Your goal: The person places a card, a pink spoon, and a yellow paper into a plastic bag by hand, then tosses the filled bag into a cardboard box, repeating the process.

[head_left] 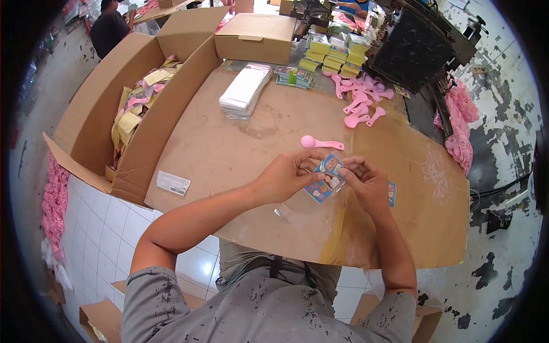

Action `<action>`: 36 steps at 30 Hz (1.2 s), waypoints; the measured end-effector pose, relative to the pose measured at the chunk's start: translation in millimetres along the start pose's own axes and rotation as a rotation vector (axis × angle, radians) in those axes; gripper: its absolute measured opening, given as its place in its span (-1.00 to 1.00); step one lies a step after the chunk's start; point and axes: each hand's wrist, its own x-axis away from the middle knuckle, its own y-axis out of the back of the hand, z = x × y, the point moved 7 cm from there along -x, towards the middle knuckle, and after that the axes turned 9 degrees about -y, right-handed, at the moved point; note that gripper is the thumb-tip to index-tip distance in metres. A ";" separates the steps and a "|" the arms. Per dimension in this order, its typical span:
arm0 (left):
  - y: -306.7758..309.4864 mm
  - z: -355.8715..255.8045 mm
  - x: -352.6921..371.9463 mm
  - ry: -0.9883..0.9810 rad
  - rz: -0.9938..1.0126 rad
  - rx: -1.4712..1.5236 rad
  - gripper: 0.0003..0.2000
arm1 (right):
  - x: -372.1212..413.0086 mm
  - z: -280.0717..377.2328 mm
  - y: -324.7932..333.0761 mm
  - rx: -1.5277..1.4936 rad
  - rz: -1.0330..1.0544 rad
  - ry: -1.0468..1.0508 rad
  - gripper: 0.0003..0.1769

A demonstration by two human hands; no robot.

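Observation:
Both hands meet over the front middle of the cardboard-covered table. My left hand (291, 176) is closed, its thumb and fingers pinching the left side of a blue printed card (322, 191). On the card's right side my right hand (366, 182) pinches its upper corner, where clear plastic shows. Another blue card (392, 194) lies on the table, partly behind my right hand. Just beyond the hands rests a single pink spoon (322, 143). A small clear plastic piece (279, 213) lies nearer the table's front edge.
An open carton (97, 108) of packed pieces stands left. White sleeves (246, 88), a closed box (255, 34), stacked yellow packs (334, 52) and pink spoons (360, 97) sit farther back. A black machine (412, 46) is at back right; a person (108, 28) is at upper left.

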 end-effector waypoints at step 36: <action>2.4 10.7 1.9 0.024 -0.014 -0.037 -0.73 | 12.2 50.5 -26.8 0.306 0.042 0.353 -0.52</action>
